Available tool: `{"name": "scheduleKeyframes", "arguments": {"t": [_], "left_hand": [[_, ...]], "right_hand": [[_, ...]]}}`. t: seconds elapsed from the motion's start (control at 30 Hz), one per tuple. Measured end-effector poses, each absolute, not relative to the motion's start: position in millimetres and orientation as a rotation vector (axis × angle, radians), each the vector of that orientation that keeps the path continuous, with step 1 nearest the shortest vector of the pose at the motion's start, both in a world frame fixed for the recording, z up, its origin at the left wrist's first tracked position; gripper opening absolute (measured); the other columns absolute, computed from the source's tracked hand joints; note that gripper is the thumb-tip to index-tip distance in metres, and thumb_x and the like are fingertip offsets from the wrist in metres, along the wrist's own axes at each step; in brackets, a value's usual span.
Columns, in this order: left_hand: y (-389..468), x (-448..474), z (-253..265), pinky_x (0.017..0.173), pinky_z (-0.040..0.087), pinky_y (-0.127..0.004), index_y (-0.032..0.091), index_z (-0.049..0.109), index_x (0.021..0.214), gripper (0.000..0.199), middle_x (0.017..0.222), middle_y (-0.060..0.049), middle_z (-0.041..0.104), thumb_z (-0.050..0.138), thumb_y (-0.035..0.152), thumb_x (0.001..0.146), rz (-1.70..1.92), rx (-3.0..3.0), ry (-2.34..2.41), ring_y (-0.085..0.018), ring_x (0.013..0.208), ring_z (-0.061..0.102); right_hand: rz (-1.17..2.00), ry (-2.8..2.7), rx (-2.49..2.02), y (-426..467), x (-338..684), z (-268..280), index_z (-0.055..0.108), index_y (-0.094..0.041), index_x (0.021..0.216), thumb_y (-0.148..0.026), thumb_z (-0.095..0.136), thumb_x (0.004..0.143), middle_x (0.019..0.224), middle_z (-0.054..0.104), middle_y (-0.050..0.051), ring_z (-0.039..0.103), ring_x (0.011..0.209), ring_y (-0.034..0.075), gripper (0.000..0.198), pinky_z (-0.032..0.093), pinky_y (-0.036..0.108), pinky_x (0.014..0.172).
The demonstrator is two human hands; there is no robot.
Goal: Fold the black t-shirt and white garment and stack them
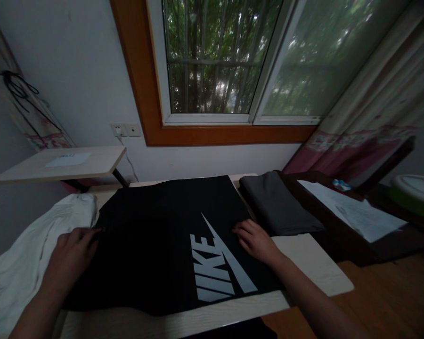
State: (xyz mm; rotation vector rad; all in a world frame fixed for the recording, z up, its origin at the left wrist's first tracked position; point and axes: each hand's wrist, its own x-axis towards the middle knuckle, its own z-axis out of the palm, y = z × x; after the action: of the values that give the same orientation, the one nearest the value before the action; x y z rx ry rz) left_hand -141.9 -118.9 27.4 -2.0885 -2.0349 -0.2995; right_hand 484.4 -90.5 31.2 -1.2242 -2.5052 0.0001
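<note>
A black garment (144,245) with a large grey NIKE print lies spread over the light wooden table; its exact kind cannot be told. At its left edge is my left hand (72,252), fingers bent in and closed on the fabric, though the fingertips are dim against the black. My right hand (254,240) rests palm down near the garment's right edge, beside the print, with its fingers laid on the cloth. A folded dark grey cloth (282,207) sits just beyond my right hand. White fabric (53,235) is heaped to the left of my left hand.
A small raised shelf (102,157) carrying a paper stands at the back left. Papers (353,212) lie on a dark surface at right. Behind the table (314,263) are a wall socket (125,130), a window (219,61) and a curtain (360,108). Dark fabric (240,329) shows at the bottom.
</note>
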Motion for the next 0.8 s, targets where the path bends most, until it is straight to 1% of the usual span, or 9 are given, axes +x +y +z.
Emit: {"name": "scheduleKeyframes", "arguments": {"t": [0.03,0.1,0.17,0.23,0.33,0.43,0.5,0.63,0.8], "left_hand": [[-122,-140,29,0.102,0.048,-0.055,0.023,0.073,0.118,0.045,0.117,-0.015,0.068,0.044,0.045,0.091,-0.343,-2.174,-2.029,-0.036,0.106,0.063],[-129,-133,30,0.096,0.053,-0.046,0.027,0.075,0.103,0.036,0.107,-0.01,0.071,0.048,0.046,0.092,-0.413,-2.428,-2.05,-0.03,0.1,0.066],[-138,-123,27,0.088,0.056,-0.037,0.029,0.075,0.099,0.03,0.101,-0.005,0.072,0.052,0.048,0.094,-0.452,-2.671,-2.063,-0.023,0.094,0.068],[-148,-113,22,0.085,0.056,-0.032,0.03,0.074,0.101,0.026,0.101,-0.002,0.072,0.057,0.049,0.094,-0.477,-2.819,-2.014,-0.02,0.093,0.068],[-164,-104,11,0.091,0.055,-0.034,0.032,0.075,0.105,0.025,0.107,-0.002,0.072,0.067,0.049,0.089,-0.516,-2.872,-1.903,-0.02,0.099,0.066],[-175,-108,-1,0.098,0.054,-0.04,0.036,0.074,0.116,0.036,0.118,-0.003,0.069,0.076,0.049,0.082,-0.517,-2.84,-1.891,-0.024,0.109,0.063],[-179,-114,-7,0.101,0.053,-0.043,0.039,0.073,0.12,0.043,0.123,-0.003,0.067,0.079,0.048,0.078,-0.5,-2.839,-1.892,-0.026,0.114,0.061],[-183,-122,-9,0.104,0.052,-0.045,0.043,0.071,0.125,0.046,0.129,-0.003,0.063,0.078,0.045,0.08,-0.456,-2.864,-1.863,-0.027,0.12,0.059],[-183,-121,-10,0.105,0.052,-0.045,0.044,0.071,0.124,0.044,0.13,-0.003,0.063,0.077,0.047,0.081,-0.447,-2.851,-1.808,-0.027,0.122,0.058]], "right_hand": [[0.038,-2.518,-1.214,-94,484,32,0.072,-0.024,0.115,-0.018,0.051,0.097,0.108,0.07,0.01,0.065,0.101,0.025,0.028,0.057,0.04,0.088],[0.145,-2.509,-1.215,-99,485,32,0.072,-0.024,0.109,-0.021,0.05,0.099,0.1,0.069,0.008,0.066,0.093,0.021,0.024,0.056,0.034,0.081],[0.245,-2.475,-1.228,-100,486,31,0.07,-0.023,0.104,-0.023,0.05,0.1,0.097,0.067,0.006,0.066,0.089,0.018,0.02,0.055,0.029,0.077],[0.272,-2.458,-1.239,-99,486,32,0.068,-0.022,0.102,-0.023,0.051,0.101,0.097,0.065,0.006,0.066,0.088,0.018,0.017,0.054,0.029,0.076],[0.183,-2.463,-1.278,-99,486,34,0.067,-0.022,0.102,-0.022,0.052,0.101,0.097,0.065,0.007,0.064,0.091,0.021,0.015,0.055,0.033,0.081],[0.128,-2.463,-1.313,-104,487,36,0.068,-0.022,0.108,-0.018,0.051,0.099,0.101,0.064,0.009,0.062,0.095,0.024,0.019,0.056,0.038,0.084],[0.134,-2.438,-1.334,-109,490,34,0.068,-0.022,0.115,-0.014,0.05,0.098,0.104,0.063,0.01,0.061,0.097,0.024,0.026,0.056,0.04,0.085],[0.092,-2.366,-1.391,-120,500,25,0.067,-0.023,0.125,-0.009,0.048,0.096,0.111,0.063,0.011,0.06,0.1,0.026,0.038,0.057,0.042,0.086],[-0.052,-2.326,-1.475,-127,508,21,0.068,-0.023,0.126,-0.011,0.05,0.096,0.111,0.064,0.012,0.061,0.099,0.027,0.036,0.057,0.042,0.085]]}}
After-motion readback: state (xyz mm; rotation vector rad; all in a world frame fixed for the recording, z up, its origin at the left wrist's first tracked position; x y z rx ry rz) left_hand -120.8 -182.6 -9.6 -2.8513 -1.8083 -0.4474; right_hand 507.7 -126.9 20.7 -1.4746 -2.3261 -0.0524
